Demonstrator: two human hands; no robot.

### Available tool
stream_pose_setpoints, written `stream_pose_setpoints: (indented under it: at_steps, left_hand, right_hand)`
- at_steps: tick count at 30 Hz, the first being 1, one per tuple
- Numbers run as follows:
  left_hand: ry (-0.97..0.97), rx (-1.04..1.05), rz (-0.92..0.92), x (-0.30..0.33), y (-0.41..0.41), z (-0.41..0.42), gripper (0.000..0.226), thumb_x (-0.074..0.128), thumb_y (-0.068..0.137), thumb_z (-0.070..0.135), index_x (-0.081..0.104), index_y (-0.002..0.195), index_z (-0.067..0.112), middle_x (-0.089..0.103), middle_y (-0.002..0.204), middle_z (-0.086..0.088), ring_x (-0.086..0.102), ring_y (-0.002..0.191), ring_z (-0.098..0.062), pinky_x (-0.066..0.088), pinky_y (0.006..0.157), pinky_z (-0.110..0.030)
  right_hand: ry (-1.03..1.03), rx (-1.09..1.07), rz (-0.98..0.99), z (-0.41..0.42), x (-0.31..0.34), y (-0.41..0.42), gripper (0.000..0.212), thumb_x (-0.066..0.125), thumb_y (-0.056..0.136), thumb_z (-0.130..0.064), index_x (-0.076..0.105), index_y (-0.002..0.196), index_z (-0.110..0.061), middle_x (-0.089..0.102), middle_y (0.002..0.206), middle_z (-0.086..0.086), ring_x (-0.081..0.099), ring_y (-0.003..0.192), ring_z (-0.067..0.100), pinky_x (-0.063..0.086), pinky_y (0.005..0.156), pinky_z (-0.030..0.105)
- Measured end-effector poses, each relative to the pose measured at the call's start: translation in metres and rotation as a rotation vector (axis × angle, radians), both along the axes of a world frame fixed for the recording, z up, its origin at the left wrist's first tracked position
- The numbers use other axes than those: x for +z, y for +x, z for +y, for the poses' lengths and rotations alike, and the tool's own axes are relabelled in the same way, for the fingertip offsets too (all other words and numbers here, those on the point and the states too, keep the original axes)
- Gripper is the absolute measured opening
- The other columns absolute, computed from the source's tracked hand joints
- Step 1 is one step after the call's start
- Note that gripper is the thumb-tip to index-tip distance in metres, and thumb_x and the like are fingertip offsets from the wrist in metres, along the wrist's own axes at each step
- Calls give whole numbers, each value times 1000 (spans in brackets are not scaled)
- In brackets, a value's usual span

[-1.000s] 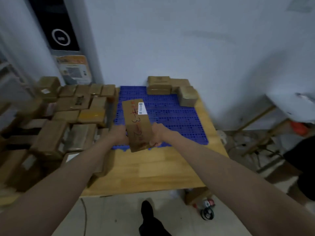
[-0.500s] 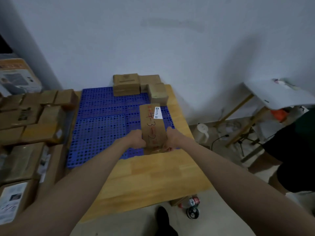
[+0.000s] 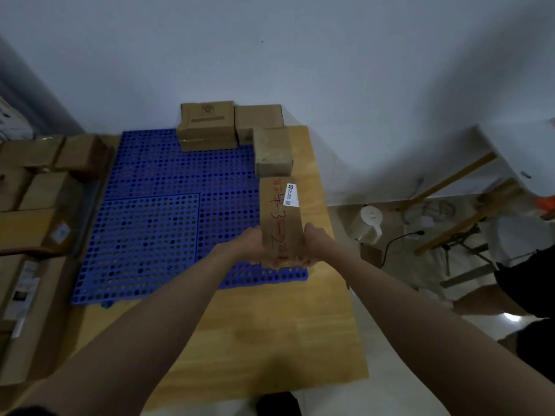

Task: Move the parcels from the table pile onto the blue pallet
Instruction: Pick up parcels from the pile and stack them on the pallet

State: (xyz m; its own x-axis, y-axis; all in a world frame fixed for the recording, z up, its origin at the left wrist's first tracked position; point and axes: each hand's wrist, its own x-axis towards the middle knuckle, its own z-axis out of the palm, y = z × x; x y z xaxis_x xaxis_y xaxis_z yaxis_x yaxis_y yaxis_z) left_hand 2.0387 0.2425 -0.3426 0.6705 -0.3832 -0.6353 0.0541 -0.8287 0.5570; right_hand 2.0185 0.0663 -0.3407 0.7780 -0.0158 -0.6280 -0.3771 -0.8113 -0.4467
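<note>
Desk: light wood top, set against a pale wall. Floor right of desk: white kettle w/ black cable running off to its right. Further right of desk, wooden trestle legs under a white board, something orange beside them. A second person in dark clothes at far right of desk, partly cut off. Dark shoe on floor at desk's near edge.

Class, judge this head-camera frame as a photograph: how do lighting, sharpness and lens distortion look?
Head view: dim, bluish light; wide-angle bending at the edges; soft focus, yet the red writing on the held parcel stays legible; the parcel pile at left is blurred.
</note>
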Motion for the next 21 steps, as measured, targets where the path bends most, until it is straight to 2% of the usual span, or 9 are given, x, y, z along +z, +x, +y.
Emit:
stream_pose_setpoints:
  at_steps: [1, 2, 4, 5, 10, 13, 17, 21]
  left_hand:
    - [10, 7, -22, -6, 5, -4, 55, 92, 60, 23, 57, 99, 39, 68, 96, 10, 63, 75, -1, 54, 59, -20]
    - [28, 9, -46, -9, 9, -9, 56, 92, 60, 21, 57, 99, 38, 68, 103, 8, 61, 80, -1, 56, 70, -23]
    - [55, 20, -88, -21, 19, -16, 64, 88, 67, 22, 55, 122, 27, 59, 123, 0, 57, 104, -13, 49, 97, -34]
    - [60, 44, -92, -26, 24, -19, 70, 85, 73, 23, 49, 132, 21, 53, 131, -3, 52, 115, -21, 45, 102, -37]
    - [156, 106, -77, -46, 45, -30, 83, 79, 80, 24, 31, 145, 5, 40, 140, -15, 47, 123, -30, 45, 102, -41]
    - [215, 116, -78, -53, 52, -34, 91, 78, 81, 18, 21, 149, 2, 32, 147, -16, 42, 130, -33, 42, 106, -41]
    - [304, 125, -75, -59, 60, -38, 98, 80, 79, 12, 14, 151, 0, 26, 151, -17, 40, 134, -34, 40, 107, -38]
    - [314, 123, -38, -63, 63, -37, 105, 82, 78, 13, 9, 152, -1, 22, 155, -16, 38, 135, -35, 39, 108, -41]
  right_hand:
    - [6, -5, 18, -2, -5, 7, 38, 70, 80, 5, 37, 87, -12, 53, 89, 12, 68, 65, 27, 59, 53, 34]
    - [2, 7, 33, -4, -10, 15, 41, 73, 78, 4, 37, 94, -11, 53, 89, 11, 67, 64, 25, 59, 52, 33]
    - [-14, 44, 55, -8, -19, 28, 51, 77, 75, 2, 35, 103, -9, 56, 100, 15, 69, 76, 30, 61, 64, 40]
    - [-23, 55, 58, -9, -24, 34, 53, 77, 74, 3, 35, 104, -8, 57, 106, 18, 70, 83, 34, 61, 70, 44]
    - [-16, 56, 87, -17, -44, 58, 61, 79, 72, 1, 37, 115, -6, 58, 114, 22, 70, 89, 35, 60, 76, 46]
    - [-54, 74, 96, -18, -54, 66, 72, 83, 72, -5, 36, 126, -4, 55, 120, 21, 66, 100, 35, 58, 82, 42]
    - [-92, 96, 91, -15, -64, 74, 77, 84, 74, -11, 33, 131, -3, 50, 125, 19, 58, 111, 35, 52, 79, 34]
    - [-116, 96, 101, -14, -70, 78, 81, 85, 72, -10, 32, 134, -3, 49, 128, 18, 55, 116, 36, 49, 83, 35]
